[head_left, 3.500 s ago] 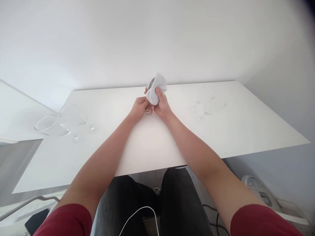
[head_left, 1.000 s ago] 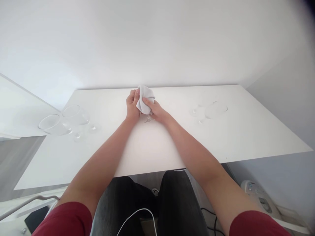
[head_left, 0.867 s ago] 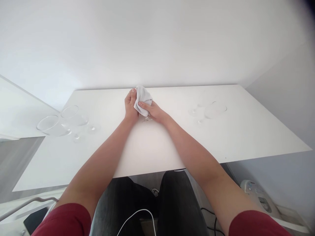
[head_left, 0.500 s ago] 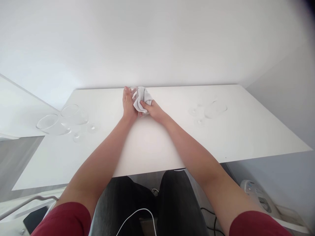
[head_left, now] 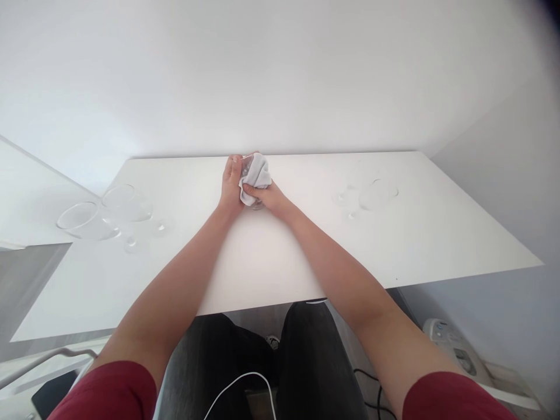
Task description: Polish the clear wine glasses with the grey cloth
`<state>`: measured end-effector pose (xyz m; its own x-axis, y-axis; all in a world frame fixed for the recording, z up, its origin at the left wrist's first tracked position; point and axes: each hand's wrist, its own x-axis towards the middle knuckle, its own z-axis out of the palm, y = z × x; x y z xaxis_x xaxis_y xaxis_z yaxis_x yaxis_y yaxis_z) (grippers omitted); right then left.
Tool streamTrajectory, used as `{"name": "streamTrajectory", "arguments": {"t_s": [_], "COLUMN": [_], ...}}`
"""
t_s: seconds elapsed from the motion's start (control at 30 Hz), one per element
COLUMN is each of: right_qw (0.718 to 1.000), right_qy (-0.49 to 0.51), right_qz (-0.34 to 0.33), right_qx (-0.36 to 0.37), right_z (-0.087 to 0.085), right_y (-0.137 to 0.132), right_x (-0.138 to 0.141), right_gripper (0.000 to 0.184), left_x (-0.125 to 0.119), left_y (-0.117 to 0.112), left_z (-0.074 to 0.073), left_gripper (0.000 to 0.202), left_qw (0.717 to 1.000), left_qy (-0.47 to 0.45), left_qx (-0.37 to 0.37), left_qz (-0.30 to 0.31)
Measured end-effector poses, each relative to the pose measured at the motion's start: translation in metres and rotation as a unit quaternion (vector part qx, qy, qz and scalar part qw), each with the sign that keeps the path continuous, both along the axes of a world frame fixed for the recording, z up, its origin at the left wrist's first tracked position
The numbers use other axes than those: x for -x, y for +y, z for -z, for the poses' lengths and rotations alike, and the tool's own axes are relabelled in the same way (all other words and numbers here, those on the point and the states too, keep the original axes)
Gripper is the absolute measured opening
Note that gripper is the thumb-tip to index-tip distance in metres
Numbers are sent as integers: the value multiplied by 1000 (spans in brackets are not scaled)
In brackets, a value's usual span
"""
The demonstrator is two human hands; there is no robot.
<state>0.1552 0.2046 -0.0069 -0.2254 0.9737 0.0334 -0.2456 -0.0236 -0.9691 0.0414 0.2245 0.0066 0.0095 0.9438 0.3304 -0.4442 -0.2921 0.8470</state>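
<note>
From the head view, we saw the left hand (head_left: 231, 185) curled against the side of a clear stemmed glass (head_left: 245, 167), while the right hand (head_left: 268, 196) had its fingers clamped on a white cloth (head_left: 259, 172), the thumb pressing it to the bowl. The glass was between both hands near the back edge of the white surface (head_left: 262, 256); we could not tell whether its foot touched down. We judged that a twist of the cloth against a loose left grip could let the bowl slip, and that too hard a squeeze could crack the rim or snap the stem. The wall (head_left: 280, 76) rose just behind, so a careless tilt might knock the glass on it. A wide sweep of either arm could also topple the other glasses, so clear that they were easily overlooked: two on the left, apparently upright, and a wine glass (head_left: 378, 195) on the right, with a fainter one beside it. Below the surface we noticed dark trousers (head_left: 319, 361), a white cable (head_left: 245, 376), black cables (head_left: 380, 396) and, at lower right, a pale appliance (head_left: 455, 347).
</note>
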Motion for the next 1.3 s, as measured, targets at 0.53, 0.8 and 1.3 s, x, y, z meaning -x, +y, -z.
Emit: {"name": "streamTrajectory", "arguments": {"t_s": [0.53, 0.8, 1.3], "right_qw": [980, 971, 996], "right_qy": [-41, -106, 34], "right_qz": [180, 74, -83], "right_qx": [-71, -202, -23], "right_z": [3, -6, -19], "right_y": [19, 6, -9], "right_x": [-15, -13, -6], "right_gripper": [46, 27, 52], "left_x": [16, 10, 6], "left_y": [13, 14, 2], "left_z": [4, 6, 2], "left_gripper": [55, 54, 47], "left_qw": [997, 997, 997], "left_qy": [3, -24, 9], "left_qx": [56, 51, -29], "left_qz": [-53, -51, -65]}}
